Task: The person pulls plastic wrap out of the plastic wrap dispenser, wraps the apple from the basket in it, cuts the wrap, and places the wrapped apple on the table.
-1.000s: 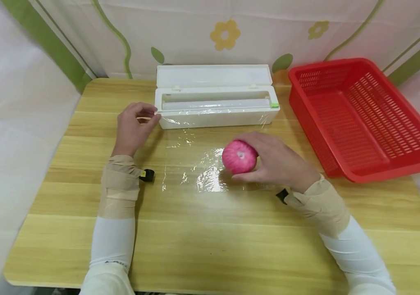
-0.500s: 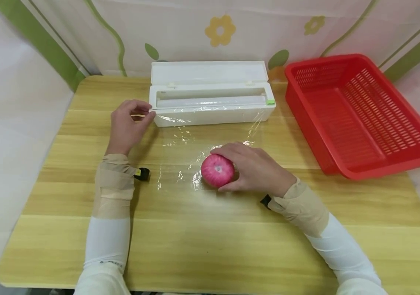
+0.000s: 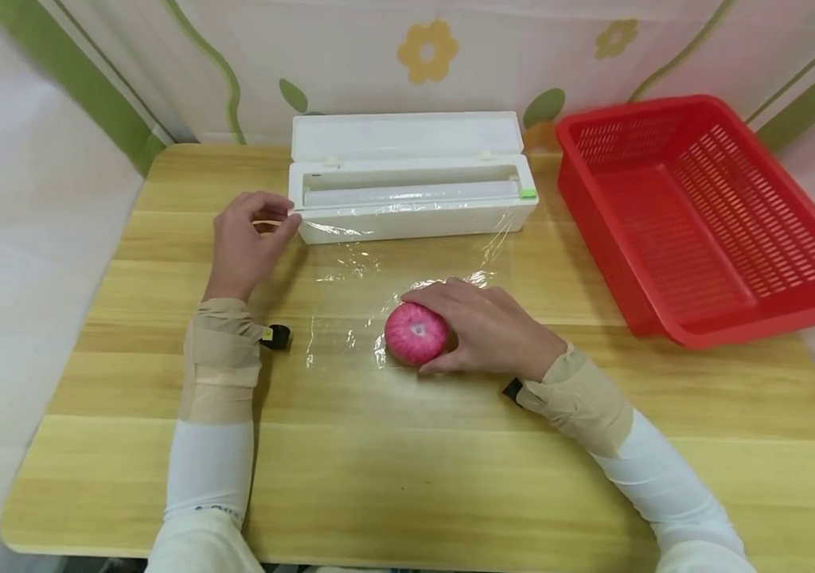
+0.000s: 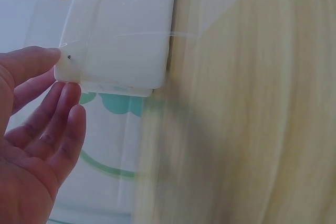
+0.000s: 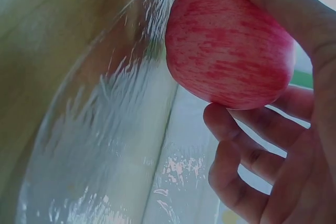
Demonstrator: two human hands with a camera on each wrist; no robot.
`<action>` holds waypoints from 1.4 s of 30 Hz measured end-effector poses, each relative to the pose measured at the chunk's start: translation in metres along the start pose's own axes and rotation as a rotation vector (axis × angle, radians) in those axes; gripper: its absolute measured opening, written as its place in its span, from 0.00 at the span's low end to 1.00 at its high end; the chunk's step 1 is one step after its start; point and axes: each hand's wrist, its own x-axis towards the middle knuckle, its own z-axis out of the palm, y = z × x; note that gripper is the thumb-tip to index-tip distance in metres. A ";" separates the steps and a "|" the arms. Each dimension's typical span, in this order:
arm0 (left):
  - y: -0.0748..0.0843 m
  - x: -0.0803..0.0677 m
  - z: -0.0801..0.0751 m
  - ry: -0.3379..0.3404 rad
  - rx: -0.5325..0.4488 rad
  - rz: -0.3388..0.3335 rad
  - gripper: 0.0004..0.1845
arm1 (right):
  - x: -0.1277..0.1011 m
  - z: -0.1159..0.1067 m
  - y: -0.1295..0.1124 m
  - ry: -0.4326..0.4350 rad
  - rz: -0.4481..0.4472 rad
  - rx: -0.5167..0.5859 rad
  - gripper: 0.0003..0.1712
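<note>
A pink-red apple (image 3: 416, 333) sits on a sheet of clear cling film (image 3: 346, 306) pulled out over the wooden table (image 3: 415, 477). My right hand (image 3: 446, 330) grips the apple from its right side, thumb near me and fingers over the top. The right wrist view shows the apple (image 5: 226, 45) held just above the wrinkled film (image 5: 105, 145). My left hand (image 3: 284, 221) pinches the left end of the white cling film box (image 3: 411, 208), whose lid stands open. The left wrist view shows my thumb (image 4: 37, 59) and a fingertip at the box's corner (image 4: 121, 35).
A red slatted basket (image 3: 594, 231) stands empty at the right back of the table. A curtain with flowers hangs behind the box. White cloth walls close the left and right sides. Bare table surface lies between the film and me.
My right hand has carried the apple left and toward me across the film, then nearly stopped. The left hand has stayed at the box's end.
</note>
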 end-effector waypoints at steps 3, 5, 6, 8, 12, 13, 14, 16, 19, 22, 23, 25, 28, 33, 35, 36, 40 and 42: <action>0.001 0.000 -0.001 0.003 0.000 0.003 0.13 | 0.000 0.001 0.000 -0.022 -0.004 -0.007 0.54; 0.001 0.000 -0.002 0.001 -0.004 0.001 0.13 | 0.001 0.002 0.000 -0.036 0.002 -0.008 0.55; 0.001 0.000 -0.002 -0.001 -0.006 0.000 0.13 | 0.001 0.003 0.000 -0.041 0.006 -0.008 0.55; 0.001 0.000 -0.002 -0.007 -0.005 -0.005 0.14 | 0.000 0.004 0.000 -0.048 0.015 -0.013 0.56; 0.002 0.000 -0.004 -0.015 0.014 -0.010 0.15 | 0.000 0.007 0.001 -0.041 0.007 -0.045 0.59; 0.002 0.000 -0.004 -0.014 0.024 -0.008 0.15 | -0.001 0.007 0.001 -0.039 0.002 -0.053 0.60; 0.003 -0.001 -0.004 -0.012 0.035 -0.004 0.15 | -0.001 0.006 0.002 -0.039 -0.003 -0.062 0.61; 0.005 -0.002 -0.005 0.001 0.040 0.008 0.16 | -0.003 0.003 0.003 -0.050 0.003 -0.074 0.64; 0.012 -0.004 -0.005 0.031 0.037 0.033 0.19 | -0.007 -0.009 0.005 -0.080 0.060 -0.073 0.66; 0.025 -0.007 -0.006 0.022 0.039 0.059 0.20 | -0.013 -0.028 0.010 -0.105 0.137 -0.057 0.60; 0.030 -0.008 -0.006 0.004 0.045 0.075 0.19 | -0.015 -0.035 0.012 -0.110 0.162 -0.045 0.54; 0.042 -0.012 -0.005 -0.060 0.069 0.130 0.16 | -0.018 -0.047 0.019 -0.108 0.196 -0.032 0.41; 0.060 -0.020 0.000 -0.234 0.106 0.255 0.11 | -0.025 -0.060 0.032 -0.126 0.263 -0.011 0.20; 0.083 -0.038 0.018 -0.610 0.090 0.337 0.19 | -0.038 -0.066 0.053 -0.221 0.384 0.022 0.09; 0.090 -0.043 0.026 -0.710 0.082 0.336 0.25 | -0.044 -0.064 0.061 -0.239 0.372 0.006 0.10; 0.092 -0.045 0.029 -0.745 0.078 0.331 0.28 | -0.047 -0.063 0.065 -0.239 0.349 0.000 0.10; 0.096 -0.050 0.040 -0.827 0.115 0.342 0.33 | -0.064 -0.053 0.076 -0.214 0.241 -0.027 0.15; 0.096 -0.051 0.041 -0.857 0.146 0.332 0.36 | -0.071 -0.047 0.079 -0.201 0.199 -0.014 0.17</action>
